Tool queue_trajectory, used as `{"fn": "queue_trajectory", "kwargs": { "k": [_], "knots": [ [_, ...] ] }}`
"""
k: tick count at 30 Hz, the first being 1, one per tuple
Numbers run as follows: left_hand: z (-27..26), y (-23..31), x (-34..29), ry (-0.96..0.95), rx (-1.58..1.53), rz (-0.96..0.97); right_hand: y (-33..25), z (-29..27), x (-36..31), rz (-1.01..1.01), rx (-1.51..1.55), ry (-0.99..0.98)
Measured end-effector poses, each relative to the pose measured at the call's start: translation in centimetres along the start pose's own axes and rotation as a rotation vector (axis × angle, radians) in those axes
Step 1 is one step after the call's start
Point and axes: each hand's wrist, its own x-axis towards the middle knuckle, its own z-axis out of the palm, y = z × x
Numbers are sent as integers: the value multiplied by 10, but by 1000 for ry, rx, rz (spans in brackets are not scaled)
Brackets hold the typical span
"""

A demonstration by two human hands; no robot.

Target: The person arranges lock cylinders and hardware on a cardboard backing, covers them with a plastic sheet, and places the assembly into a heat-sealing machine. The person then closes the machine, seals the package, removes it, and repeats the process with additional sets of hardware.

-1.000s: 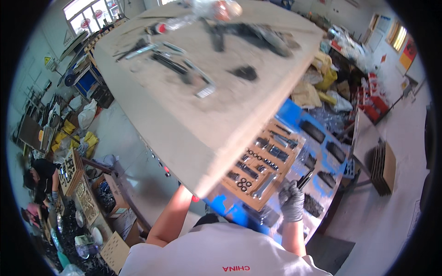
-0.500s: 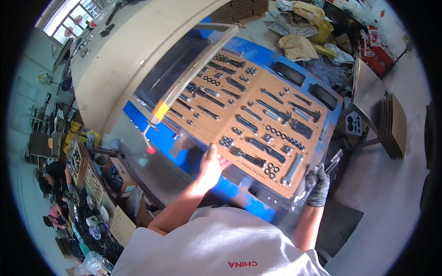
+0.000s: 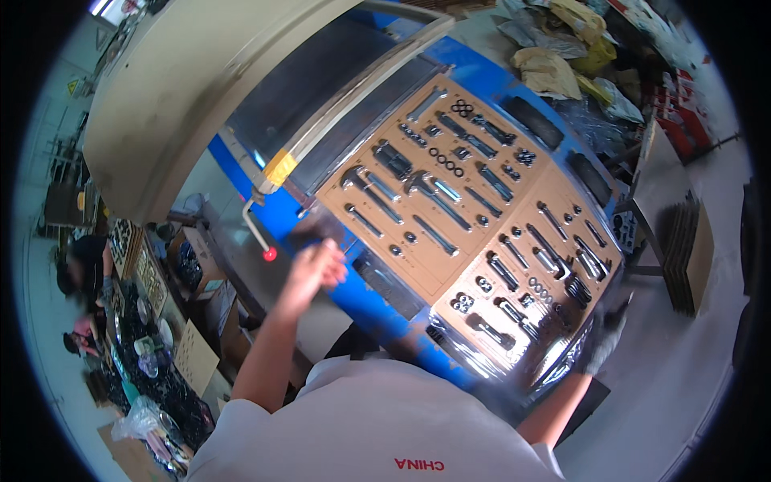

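Brown cardboard display boards lie on a blue machine table, covered in glossy clear film. Bolts, nuts, rings and spanners sit on them in rows, such as a large bolt and an open-ended spanner. My bare left hand hovers at the table's near left edge, apart from the boards; its fingers look bent but are smeared by motion. At the boards' right corner, my grey-gloved right hand is closed around a slim knife, blurred, beside crumpled film.
A raised beige hood and a metal frame bar stand over the table's left side. A red-knobbed lever juts out below. Stacked cardboard leans at right. Two people work at a bench far left.
The boards have slid right, out from under the frame bar, baring more of their left part. My left hand has let go of the near edge and moved left. My right hand has moved right.
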Motion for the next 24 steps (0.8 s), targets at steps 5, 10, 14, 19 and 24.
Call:
{"fn": "queue_trajectory", "kwargs": {
  "k": [5,10,14,19,24],
  "knots": [
    [8,-6,43,59,-542,145,-138,241,88,-539,0,-200],
    [26,-11,68,241,-666,115,-214,386,170,-578,-664,-466],
    [16,-14,65,231,-610,69,-202,417,208,-423,-532,-693],
    [4,-11,74,48,-556,74,-183,427,226,-343,-428,-725],
    [-19,-22,68,-109,-445,71,-172,421,240,-186,-240,-819]
  ]
}}
